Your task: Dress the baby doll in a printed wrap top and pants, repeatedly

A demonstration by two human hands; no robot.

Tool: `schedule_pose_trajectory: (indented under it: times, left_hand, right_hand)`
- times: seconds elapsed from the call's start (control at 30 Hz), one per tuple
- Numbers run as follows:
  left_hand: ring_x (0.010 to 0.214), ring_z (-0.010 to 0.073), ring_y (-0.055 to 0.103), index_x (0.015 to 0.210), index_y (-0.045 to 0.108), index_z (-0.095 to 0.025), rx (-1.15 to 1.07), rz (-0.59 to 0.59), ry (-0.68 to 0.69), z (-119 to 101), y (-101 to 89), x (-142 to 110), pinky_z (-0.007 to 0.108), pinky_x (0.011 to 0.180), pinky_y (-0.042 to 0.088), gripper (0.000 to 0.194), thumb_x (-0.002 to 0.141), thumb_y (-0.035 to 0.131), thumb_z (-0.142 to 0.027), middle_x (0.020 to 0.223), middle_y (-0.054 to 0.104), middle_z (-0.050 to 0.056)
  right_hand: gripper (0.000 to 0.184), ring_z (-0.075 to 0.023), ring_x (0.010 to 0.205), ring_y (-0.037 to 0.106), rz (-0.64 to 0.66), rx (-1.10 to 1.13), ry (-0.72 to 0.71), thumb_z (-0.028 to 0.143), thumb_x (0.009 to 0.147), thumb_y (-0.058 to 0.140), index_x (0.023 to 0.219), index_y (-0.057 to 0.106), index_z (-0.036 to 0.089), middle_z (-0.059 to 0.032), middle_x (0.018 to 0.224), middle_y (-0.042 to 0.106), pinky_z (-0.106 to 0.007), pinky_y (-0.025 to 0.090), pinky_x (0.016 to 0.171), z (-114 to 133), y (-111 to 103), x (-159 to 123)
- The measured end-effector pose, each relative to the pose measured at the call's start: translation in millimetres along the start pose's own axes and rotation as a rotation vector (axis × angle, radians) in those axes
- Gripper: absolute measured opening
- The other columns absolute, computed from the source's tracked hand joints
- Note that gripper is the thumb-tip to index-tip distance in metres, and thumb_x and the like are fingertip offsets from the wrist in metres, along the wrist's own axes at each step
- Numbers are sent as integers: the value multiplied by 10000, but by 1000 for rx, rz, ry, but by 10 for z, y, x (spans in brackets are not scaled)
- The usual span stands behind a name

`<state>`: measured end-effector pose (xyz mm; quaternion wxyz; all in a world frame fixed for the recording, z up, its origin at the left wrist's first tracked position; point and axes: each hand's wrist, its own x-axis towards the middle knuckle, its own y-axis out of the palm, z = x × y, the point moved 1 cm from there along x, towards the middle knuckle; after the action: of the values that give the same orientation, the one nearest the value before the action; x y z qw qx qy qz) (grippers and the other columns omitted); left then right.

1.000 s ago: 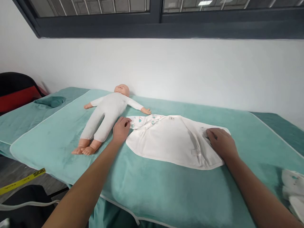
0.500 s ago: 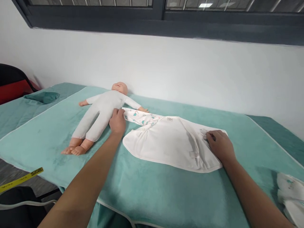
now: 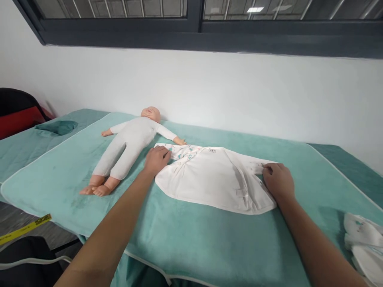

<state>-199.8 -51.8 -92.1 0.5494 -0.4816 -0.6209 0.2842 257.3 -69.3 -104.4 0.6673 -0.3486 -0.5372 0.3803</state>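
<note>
A white baby swaddle wrap (image 3: 209,179) lies spread flat on a teal mat (image 3: 209,239). Its patterned lining shows along the upper left flap. My left hand (image 3: 157,159) rests on that left flap, fingers curled over the cloth edge. My right hand (image 3: 278,180) presses on the right end of the wrap, fingers bent and pinching the fabric. A baby doll (image 3: 128,145) in a pale grey suit lies on its back just left of the wrap, arms out, its head toward the wall.
More white patterned cloth (image 3: 363,251) sits at the mat's right edge. A folded teal cloth (image 3: 58,127) lies at the far left. A black and red chair (image 3: 18,113) stands beyond it. A yellow tape (image 3: 24,230) crosses the floor at lower left.
My left hand slid up to the doll's side, then came back right onto the flap. My right hand shifted slightly along the wrap's right end. The view wobbled.
</note>
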Motion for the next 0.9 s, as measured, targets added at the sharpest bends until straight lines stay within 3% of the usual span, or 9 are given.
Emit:
schedule_pose_trajectory:
  times: [0.17, 0.3, 0.43, 0.57, 0.67, 0.77, 0.9]
  left_hand:
    - [947, 279, 598, 795, 724, -182, 92, -59, -175, 14, -16, -8, 399, 801, 396, 413, 937, 375, -349, 921, 710, 122]
    - [963, 297, 591, 813, 737, -163, 131, -72, -239, 24, 9, 4, 402, 798, 393, 415, 926, 373, -328, 918, 708, 147]
    - [962, 296, 592, 825, 739, -149, 139, -63, -271, 49, 52, 40, 376, 765, 386, 408, 918, 377, -314, 918, 711, 158]
    - [879, 270, 608, 827, 725, -155, 126, -76, -326, 71, 38, 54, 341, 674, 348, 427, 935, 354, -340, 870, 714, 144]
    - [804, 250, 612, 829, 712, -158, 115, -102, -383, 80, 3, 44, 330, 620, 297, 467, 956, 312, -363, 843, 712, 140]
    - [757, 233, 610, 798, 702, -167, 102, -104, -411, 86, -5, 42, 323, 597, 253, 477, 961, 308, -380, 814, 711, 130]
    - [719, 217, 602, 762, 696, -178, 76, -67, -408, 99, 33, 67, 316, 584, 218, 455, 948, 349, -407, 773, 706, 116]
  right_hand:
    - [330, -279, 973, 588, -8, -7, 116, 197, 832, 403, 992, 687, 143, -160, 1034, 661, -381, 448, 818, -43, -56, -17]
    - [332, -292, 1043, 591, -32, 44, 40, 213, 844, 402, 1026, 671, 146, -161, 1107, 655, -411, 443, 882, 143, -195, 9]
    - [383, -268, 1135, 571, 55, 198, -160, 290, 903, 376, 1175, 614, 160, -127, 1253, 625, -414, 428, 970, 753, -206, -67]
    - [482, -259, 1320, 443, 359, 181, -472, 358, 942, 360, 1320, 537, 117, -145, 1418, 516, -404, 330, 1096, 1634, 106, -231]
    - [547, -273, 1411, 313, 376, 140, -528, 358, 970, 317, 1403, 437, 46, -185, 1512, 384, -418, 269, 1128, 2160, 365, -216]
    - [490, -279, 1352, 382, 363, 179, -542, 319, 971, 331, 1360, 482, 62, -193, 1418, 491, -426, 286, 1105, 2448, 518, -50]
    - [420, -259, 1230, 473, 360, 227, -554, 308, 956, 389, 1287, 534, 92, -177, 1293, 566, -389, 342, 1057, 2528, 598, 196]
